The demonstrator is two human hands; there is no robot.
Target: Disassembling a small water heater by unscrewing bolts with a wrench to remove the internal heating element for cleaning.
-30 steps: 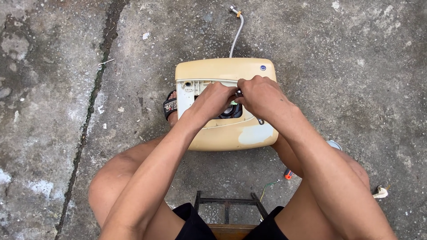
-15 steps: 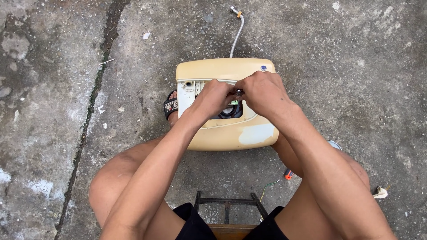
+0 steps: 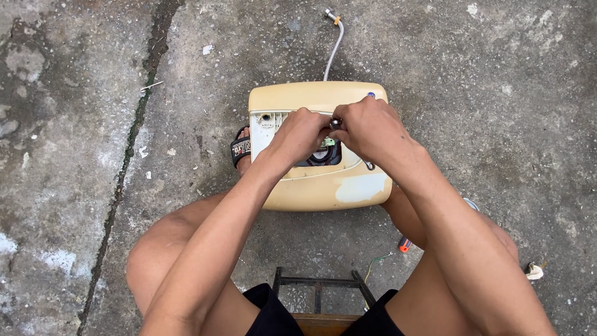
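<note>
Lying flat on the concrete (image 3: 472, 81) straight ahead of the seated person, the heater (image 3: 320, 186) — a cream, rounded casing with its front opened — shows a white inner panel (image 3: 260, 134) and a dark round opening (image 3: 323, 157) at its middle. Both hands meet over that opening. The left hand (image 3: 301, 134) is curled, fingers closed round something I cannot make out; the right hand (image 3: 372, 127) is pinched shut on a small metal part (image 3: 336, 122), which pokes out between the two hands.

From the casing's 12 o'clock edge a grey hose (image 3: 333, 50) runs away to a brass fitting (image 3: 329, 14). At 9 o'clock a sandalled foot (image 3: 241, 149) presses against the casing's side. At 5 o'clock, beyond the right forearm, a red-handled tool (image 3: 404, 244) and a thin green wire (image 3: 376, 262) lie on the ground; farther off at 4 o'clock sits a white plug (image 3: 533, 270). A stool frame (image 3: 317, 286) shows between the knees.

Risks, as I judge them: the small part could slip from the pinch and drop into the opening, since both hands crowd one tight spot; a hard twist could slide the casing off the foot that braces it, or strain the panel's thin plastic.

Against half a second earlier, the hands sit at almost the same place — the left has turned slightly, the right wrist is a touch lower, and the casing has not moved.
</note>
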